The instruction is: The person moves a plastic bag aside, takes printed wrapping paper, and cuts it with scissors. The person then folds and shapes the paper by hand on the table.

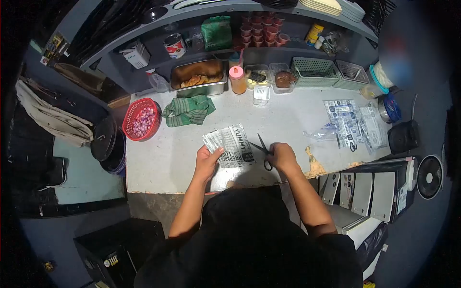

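White paper sheet with black print (234, 144): in the person's left hand, above the near part of the white worktop (283, 117).
Left hand (206, 162): pinching the sheet at its left side, thumb on top.
Right hand (283, 157): closed around the handles of black metal scissors (267, 152).
Scissor blades: spread apart, pointing at the sheet's right edge; I cannot tell whether they touch it.
Left of the sheet: green checked cloth (189, 111), crumpled, near a red plastic basket (126, 124) of purple-and-white chopped pieces (144, 122).
Right side: printed plastic-looking packets (343, 120), lying flat.
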`<action>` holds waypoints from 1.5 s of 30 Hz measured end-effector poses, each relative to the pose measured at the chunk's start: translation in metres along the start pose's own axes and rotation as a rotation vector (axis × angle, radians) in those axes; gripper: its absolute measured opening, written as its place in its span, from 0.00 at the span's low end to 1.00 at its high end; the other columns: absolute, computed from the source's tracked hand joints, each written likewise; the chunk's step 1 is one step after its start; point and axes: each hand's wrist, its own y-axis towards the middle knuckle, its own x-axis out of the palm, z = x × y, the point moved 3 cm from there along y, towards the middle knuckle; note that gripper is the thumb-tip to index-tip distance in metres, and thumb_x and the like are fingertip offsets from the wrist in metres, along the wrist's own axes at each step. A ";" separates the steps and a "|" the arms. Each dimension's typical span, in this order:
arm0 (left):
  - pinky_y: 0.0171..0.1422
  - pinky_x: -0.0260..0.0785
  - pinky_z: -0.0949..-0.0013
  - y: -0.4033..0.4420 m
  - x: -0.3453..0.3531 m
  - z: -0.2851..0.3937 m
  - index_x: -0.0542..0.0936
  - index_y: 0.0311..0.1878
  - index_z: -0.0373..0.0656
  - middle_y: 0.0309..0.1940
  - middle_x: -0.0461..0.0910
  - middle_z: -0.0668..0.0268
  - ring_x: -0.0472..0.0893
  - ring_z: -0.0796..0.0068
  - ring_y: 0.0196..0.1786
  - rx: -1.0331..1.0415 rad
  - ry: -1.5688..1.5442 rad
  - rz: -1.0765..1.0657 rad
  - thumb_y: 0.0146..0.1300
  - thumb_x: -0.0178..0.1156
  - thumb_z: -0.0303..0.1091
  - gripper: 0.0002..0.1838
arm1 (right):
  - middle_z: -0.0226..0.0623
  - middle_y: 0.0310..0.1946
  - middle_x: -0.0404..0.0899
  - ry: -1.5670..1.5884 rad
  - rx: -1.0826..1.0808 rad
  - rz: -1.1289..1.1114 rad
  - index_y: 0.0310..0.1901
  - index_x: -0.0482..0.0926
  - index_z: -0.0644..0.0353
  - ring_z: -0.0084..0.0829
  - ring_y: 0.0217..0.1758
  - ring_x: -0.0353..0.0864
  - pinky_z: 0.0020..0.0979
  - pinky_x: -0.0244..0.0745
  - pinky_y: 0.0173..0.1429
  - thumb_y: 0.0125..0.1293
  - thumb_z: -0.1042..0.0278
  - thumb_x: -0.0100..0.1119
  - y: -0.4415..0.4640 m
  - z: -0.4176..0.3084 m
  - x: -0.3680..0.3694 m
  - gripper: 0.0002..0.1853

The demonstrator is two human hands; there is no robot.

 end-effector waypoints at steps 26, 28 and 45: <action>0.52 0.78 0.70 -0.011 0.021 -0.074 0.87 0.49 0.32 0.41 0.90 0.63 0.84 0.77 0.44 0.239 0.452 0.150 0.74 0.71 0.31 0.11 | 0.49 0.45 0.90 0.976 -0.346 0.457 0.54 0.87 0.63 0.45 0.50 0.90 0.41 0.82 0.57 0.73 0.59 0.70 -0.024 -0.050 0.092 0.17; 0.53 0.78 0.70 -0.006 0.011 -0.086 0.87 0.49 0.32 0.41 0.90 0.63 0.85 0.77 0.44 0.175 0.469 0.099 0.74 0.71 0.31 0.10 | 0.50 0.43 0.90 0.920 -0.131 0.448 0.54 0.86 0.64 0.42 0.47 0.90 0.40 0.82 0.55 0.73 0.62 0.70 -0.026 -0.045 0.096 0.16; 0.52 0.79 0.68 0.021 0.115 -0.143 0.82 0.56 0.31 0.43 0.90 0.58 0.87 0.73 0.41 -0.127 0.319 -0.419 0.79 0.62 0.25 0.08 | 0.40 0.42 0.88 0.977 0.886 1.006 0.51 0.84 0.68 0.32 0.46 0.84 0.38 0.79 0.58 0.72 0.58 0.77 -0.254 0.345 0.000 0.20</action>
